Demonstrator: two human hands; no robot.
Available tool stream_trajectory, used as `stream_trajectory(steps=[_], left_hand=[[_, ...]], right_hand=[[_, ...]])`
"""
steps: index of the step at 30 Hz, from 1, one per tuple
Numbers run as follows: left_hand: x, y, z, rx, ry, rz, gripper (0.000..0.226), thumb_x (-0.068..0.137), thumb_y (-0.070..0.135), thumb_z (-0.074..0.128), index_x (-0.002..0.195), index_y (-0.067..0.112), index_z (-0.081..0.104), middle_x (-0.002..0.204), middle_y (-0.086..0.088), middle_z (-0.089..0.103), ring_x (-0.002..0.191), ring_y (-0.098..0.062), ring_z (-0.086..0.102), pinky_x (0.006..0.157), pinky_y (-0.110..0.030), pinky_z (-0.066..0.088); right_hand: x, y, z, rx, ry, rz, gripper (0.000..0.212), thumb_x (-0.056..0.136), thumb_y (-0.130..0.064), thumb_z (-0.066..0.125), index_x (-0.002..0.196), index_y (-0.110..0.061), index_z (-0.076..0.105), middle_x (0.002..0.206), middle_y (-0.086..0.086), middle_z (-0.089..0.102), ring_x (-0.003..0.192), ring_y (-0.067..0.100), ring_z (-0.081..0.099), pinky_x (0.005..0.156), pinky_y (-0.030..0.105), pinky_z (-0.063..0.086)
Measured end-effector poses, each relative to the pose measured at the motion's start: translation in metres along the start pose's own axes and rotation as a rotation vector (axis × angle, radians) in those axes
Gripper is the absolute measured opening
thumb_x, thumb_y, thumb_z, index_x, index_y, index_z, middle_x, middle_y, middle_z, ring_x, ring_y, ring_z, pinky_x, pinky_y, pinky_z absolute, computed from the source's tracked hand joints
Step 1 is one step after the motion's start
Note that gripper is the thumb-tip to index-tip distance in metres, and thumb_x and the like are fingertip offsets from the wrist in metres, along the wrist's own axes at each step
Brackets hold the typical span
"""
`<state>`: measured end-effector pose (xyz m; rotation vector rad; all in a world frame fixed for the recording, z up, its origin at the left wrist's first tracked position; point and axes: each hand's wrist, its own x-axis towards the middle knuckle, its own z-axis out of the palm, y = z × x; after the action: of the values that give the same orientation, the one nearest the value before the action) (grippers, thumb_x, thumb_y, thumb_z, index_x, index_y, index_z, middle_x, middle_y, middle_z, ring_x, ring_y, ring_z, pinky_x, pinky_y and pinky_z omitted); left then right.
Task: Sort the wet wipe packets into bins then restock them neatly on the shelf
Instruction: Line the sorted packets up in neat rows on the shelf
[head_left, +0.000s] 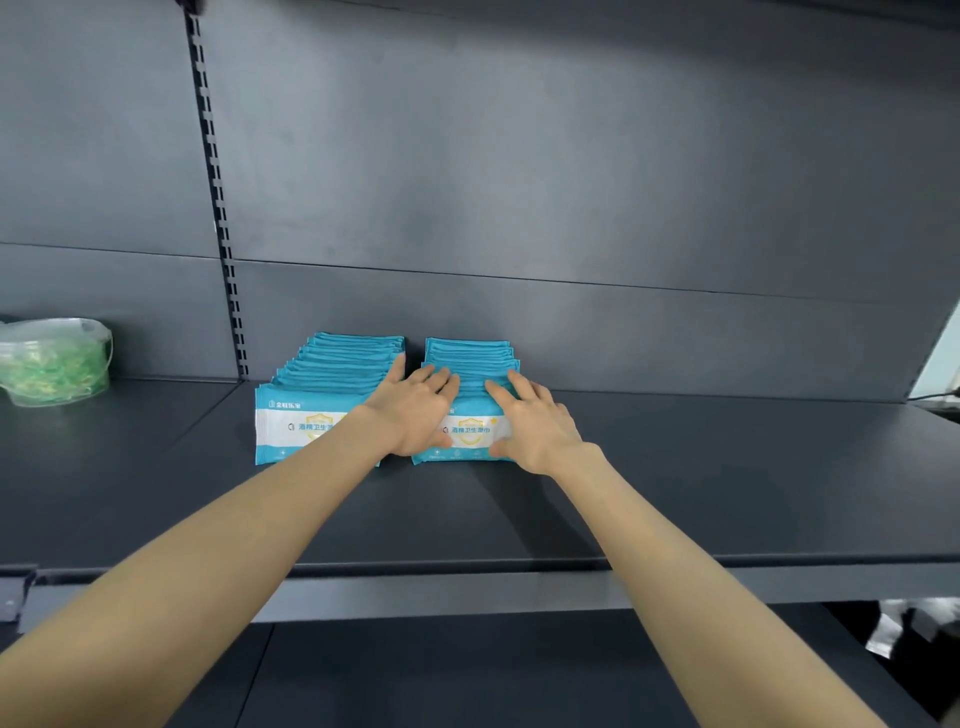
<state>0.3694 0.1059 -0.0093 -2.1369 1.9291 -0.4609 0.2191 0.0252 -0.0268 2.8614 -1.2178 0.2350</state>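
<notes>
left hand (415, 410): fingers straight, pressing right wet wipe row (467, 353)
right hand (537, 428): fingers spread flat, same row
left wet wipe row (337, 364): just beside, on shelf (727, 467)

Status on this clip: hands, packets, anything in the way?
Left hand and right hand flat on the right packet row. Left packet row stands beside it. Plastic bag far left, not in the way.
</notes>
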Motion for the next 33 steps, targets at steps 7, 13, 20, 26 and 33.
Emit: stream_trajectory(steps=[7,13,20,26,33], left_hand=[[-0.01,0.005,-0.009,-0.096,-0.034,-0.062,0.077,0.096,0.043,0.044,0.151,0.011,0.0,0.16,-0.009,-0.003,0.147,-0.026,-0.005,0.114,-0.059,-0.003],[-0.03,0.022,-0.057,-0.166,0.108,-0.09,0.073,0.095,0.044,0.047,0.152,0.018,0.008,0.159,-0.006,0.007,0.147,-0.023,-0.001,0.116,-0.054,0.001],[-0.091,0.113,-0.109,-0.322,0.511,-0.119,0.062,0.092,0.039,0.056,0.144,0.015,0.035,0.146,-0.008,0.038,0.136,-0.028,0.031,0.108,-0.043,0.027],[-0.148,0.236,-0.062,-0.337,0.613,-0.137,0.056,0.083,0.044,0.049,0.124,0.008,0.056,0.115,-0.012,0.06,0.102,-0.035,0.058,0.083,-0.045,0.048],[-0.191,0.347,0.036,-0.415,0.401,-0.168,0.051,0.078,0.031,0.074,0.121,0.006,0.059,0.108,-0.011,0.064,0.097,-0.034,0.063,0.082,-0.044,0.05]], right_hand=[[-0.013,0.002,-0.005,0.111,0.007,0.037,0.094,0.088,-0.036,0.063,0.152,-0.029,-0.005,0.154,0.007,-0.032,0.145,0.033,-0.015,0.115,0.052,0.015],[-0.047,0.023,-0.048,0.174,0.188,-0.019,0.079,0.091,-0.028,0.06,0.153,-0.023,0.01,0.158,0.006,-0.02,0.146,0.032,-0.004,0.111,0.05,0.028],[-0.152,0.08,-0.077,0.186,0.392,-0.138,0.057,0.096,-0.031,0.052,0.147,-0.019,0.029,0.16,0.003,0.004,0.141,0.026,0.015,0.104,0.043,0.035],[-0.253,0.145,-0.012,0.234,0.325,-0.245,0.052,0.097,-0.031,0.053,0.144,-0.015,0.037,0.156,0.005,0.021,0.138,0.024,0.024,0.104,0.037,0.035],[-0.335,0.188,0.106,0.301,0.057,-0.214,0.051,0.097,-0.032,0.051,0.144,-0.015,0.037,0.154,0.003,0.025,0.134,0.023,0.03,0.098,0.036,0.04]])
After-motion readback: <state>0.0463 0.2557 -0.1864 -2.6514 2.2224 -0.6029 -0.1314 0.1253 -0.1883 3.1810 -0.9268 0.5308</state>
